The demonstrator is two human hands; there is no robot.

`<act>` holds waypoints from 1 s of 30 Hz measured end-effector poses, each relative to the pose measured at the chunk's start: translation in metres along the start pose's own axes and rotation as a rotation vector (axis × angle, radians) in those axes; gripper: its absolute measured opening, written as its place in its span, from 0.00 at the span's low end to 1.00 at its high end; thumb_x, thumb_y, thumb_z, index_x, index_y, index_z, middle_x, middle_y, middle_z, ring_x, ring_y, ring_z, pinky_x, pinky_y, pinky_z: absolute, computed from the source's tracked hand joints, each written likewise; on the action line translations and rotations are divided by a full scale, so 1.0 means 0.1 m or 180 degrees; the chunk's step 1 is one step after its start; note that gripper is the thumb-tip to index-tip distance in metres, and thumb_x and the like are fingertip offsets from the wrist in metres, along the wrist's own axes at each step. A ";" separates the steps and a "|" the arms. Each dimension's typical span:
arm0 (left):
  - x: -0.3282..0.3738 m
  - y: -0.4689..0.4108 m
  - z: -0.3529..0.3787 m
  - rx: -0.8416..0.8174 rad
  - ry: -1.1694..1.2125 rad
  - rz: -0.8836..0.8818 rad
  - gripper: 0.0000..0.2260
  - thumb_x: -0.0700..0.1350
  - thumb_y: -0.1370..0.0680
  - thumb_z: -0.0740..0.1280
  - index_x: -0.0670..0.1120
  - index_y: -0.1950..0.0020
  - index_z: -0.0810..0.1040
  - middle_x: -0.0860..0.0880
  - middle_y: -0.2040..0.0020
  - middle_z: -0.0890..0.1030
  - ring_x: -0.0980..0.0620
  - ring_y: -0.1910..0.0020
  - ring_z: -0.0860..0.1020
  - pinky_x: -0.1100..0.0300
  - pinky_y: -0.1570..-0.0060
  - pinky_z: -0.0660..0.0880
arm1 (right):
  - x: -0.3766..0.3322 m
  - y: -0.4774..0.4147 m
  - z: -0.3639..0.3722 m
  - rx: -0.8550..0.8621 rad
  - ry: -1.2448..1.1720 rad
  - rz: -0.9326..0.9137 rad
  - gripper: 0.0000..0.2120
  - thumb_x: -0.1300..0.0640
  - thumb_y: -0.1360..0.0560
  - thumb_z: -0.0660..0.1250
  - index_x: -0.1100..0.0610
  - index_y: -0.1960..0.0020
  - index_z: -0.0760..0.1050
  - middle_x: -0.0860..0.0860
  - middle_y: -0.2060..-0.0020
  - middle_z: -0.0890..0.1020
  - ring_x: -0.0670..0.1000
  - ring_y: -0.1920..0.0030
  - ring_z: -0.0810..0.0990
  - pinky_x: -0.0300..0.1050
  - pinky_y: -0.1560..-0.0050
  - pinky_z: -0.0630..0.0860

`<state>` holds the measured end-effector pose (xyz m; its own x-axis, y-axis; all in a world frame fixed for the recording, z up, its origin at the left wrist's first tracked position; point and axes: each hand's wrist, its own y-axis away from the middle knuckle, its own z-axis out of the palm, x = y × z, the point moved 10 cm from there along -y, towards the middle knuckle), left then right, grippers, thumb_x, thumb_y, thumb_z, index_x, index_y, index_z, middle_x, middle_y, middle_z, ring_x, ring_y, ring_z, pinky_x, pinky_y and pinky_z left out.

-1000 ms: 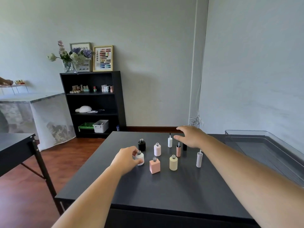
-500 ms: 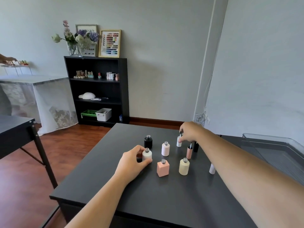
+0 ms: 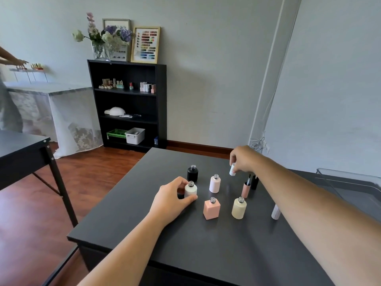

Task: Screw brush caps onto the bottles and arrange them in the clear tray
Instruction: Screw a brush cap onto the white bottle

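Leftmost, our left hand (image 3: 172,200) grips the white round glass bottle (image 3: 190,190), uncapped, upright on the dark bench (image 3: 206,250). Further right, our right hand (image 3: 243,159) pinches a white brush cap (image 3: 232,169), lifted clear. Clear plastic tray (image 3: 350,182) sits far right.

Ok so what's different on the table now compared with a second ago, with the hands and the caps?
The right hand reached to the white brush cap, pinched it and has lifted it off the table. The left hand closed around the white round bottle, which has not been lifted. The other four bottles, the pink, black and light caps and the clear tray stayed put.
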<state>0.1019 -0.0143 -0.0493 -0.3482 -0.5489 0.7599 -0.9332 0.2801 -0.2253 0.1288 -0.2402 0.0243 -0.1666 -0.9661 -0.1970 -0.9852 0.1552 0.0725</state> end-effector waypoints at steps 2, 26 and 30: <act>0.02 0.01 -0.02 0.0031 0.0037 0.0013 0.12 0.52 0.31 0.74 0.58 0.53 0.75 0.62 0.56 0.80 0.63 0.55 0.78 0.71 0.58 0.70 | 0.02 0.06 -0.13 0.0233 -0.0268 -0.0084 0.12 0.59 0.35 0.77 0.58 0.54 0.79 0.54 0.57 0.78 0.53 0.61 0.76 0.41 0.64 0.71; 0.97 0.95 0.15 0.0223 0.0183 0.1063 0.12 0.48 0.30 0.74 0.58 0.50 0.76 0.61 0.53 0.80 0.66 0.51 0.76 0.75 0.52 0.70 | 0.39 1.69 0.27 0.0622 -0.2326 -0.0464 0.08 0.56 0.23 0.64 0.53 0.51 0.82 0.47 0.55 0.85 0.48 0.52 0.80 0.43 0.51 0.73; 1.08 0.99 0.43 -0.0030 0.0255 0.1143 0.12 0.47 0.30 0.74 0.58 0.49 0.77 0.60 0.52 0.80 0.61 0.53 0.78 0.71 0.50 0.74 | 0.50 1.89 0.42 0.0778 -0.3150 -0.0410 0.07 0.55 0.21 0.61 0.51 0.51 0.78 0.46 0.57 0.85 0.51 0.49 0.82 0.43 0.54 0.75</act>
<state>-0.0315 -0.0797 -0.0161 -0.6449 -0.3510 0.6789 -0.7518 0.4512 -0.4809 -0.0675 -0.2506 -0.0131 0.0919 -0.3927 -0.9150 -0.9606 0.2071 -0.1854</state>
